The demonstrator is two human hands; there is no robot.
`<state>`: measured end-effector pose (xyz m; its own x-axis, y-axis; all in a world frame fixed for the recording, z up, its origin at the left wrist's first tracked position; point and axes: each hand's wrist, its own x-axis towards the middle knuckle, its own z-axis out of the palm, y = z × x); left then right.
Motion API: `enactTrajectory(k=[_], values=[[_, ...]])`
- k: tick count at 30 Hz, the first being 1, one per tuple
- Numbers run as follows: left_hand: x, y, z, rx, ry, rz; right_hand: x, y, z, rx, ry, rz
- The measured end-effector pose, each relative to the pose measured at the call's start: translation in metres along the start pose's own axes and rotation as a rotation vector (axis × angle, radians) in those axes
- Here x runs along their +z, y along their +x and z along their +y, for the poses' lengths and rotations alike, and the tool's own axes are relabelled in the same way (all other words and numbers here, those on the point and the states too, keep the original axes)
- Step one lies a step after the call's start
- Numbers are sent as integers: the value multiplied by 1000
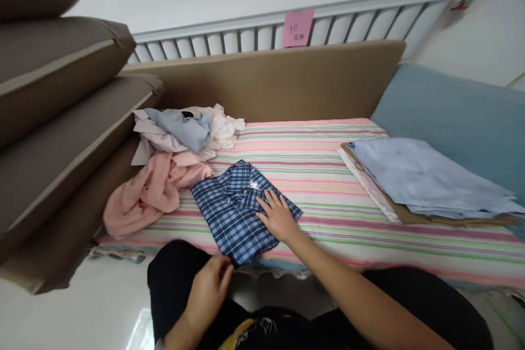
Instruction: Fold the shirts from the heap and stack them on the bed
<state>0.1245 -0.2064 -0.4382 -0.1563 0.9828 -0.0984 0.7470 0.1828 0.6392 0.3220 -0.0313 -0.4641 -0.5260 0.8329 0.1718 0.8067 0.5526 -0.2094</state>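
In front of me a folded blue plaid shirt (241,224) lies on a striped cloth, collar toward the far side and its near corner at the cloth's front edge. My right hand (279,216) rests flat on the shirt's right part beside the collar, fingers spread. At the near corner, my left hand (211,284) has its thumb and fingers pinched at the shirt's lower edge. Touching the shirt's left side is a crumpled pink garment (151,191). Behind that lie rumpled light blue and white clothes (180,128).
A stack of folded light blue clothes (418,175) sits at the right on the striped cloth (303,147). Large brown cushions (61,136) are piled at the left. A brown board (279,82) and a white railing with a pink note (298,28) stand behind.
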Motion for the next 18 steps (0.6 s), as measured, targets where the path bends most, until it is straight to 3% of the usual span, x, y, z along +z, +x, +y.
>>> enactTrajectory(k=[3,9,13,18], values=[[21,-22,5,-173,155,-85,0,0,-2,-3,-16,14],[37,7,33,-310,324,-22,2,0,-2,-7,-32,13],[38,8,25,-348,326,48,5,1,-1,-12,-47,39],[33,-23,17,-259,319,111,8,1,0,-29,-56,70]])
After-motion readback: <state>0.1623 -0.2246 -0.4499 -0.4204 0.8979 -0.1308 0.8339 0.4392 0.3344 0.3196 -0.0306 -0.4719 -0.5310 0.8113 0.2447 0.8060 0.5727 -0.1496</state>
